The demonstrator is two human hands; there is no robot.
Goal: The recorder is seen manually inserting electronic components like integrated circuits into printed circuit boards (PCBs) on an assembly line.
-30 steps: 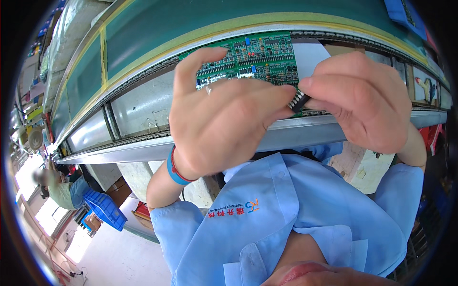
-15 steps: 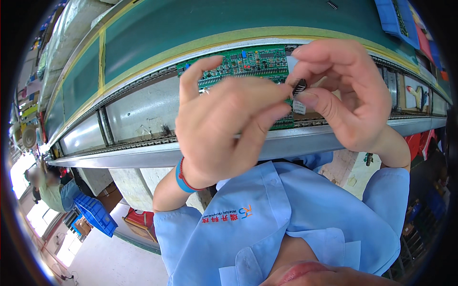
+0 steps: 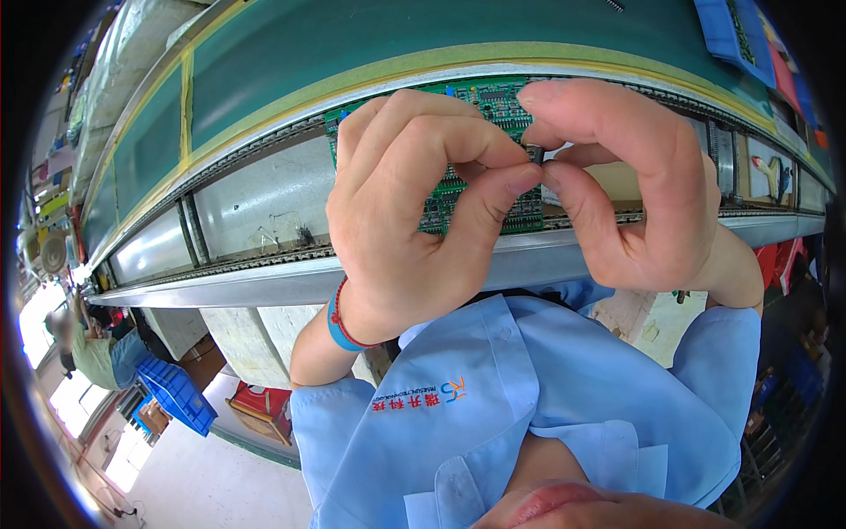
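A small black chip [image 3: 536,154] sits where the fingertips of both hands meet, mostly covered by them. My left hand [image 3: 410,189] pinches its left side between thumb and forefinger, the other fingers curled. From the other side my right hand [image 3: 648,181] grips it with thumb and fingers. Beneath the hands lies a green circuit board [image 3: 432,212] crowded with small parts, resting between the rails of a conveyor. Much of the board is hidden by my hands.
The metal front rail [image 3: 220,282] runs along my side of the conveyor. Beyond it is a green work surface [image 3: 352,44] edged with yellow tape, with another black pinned chip [image 3: 614,5] on it. A blue bin [image 3: 731,35] stands far right. A person [image 3: 101,353] is at far left.
My left hand was blurred with motion beside the chip; now it is still and its fingertips pinch the chip. The chip has turned and moved slightly left, and its pins are less visible.
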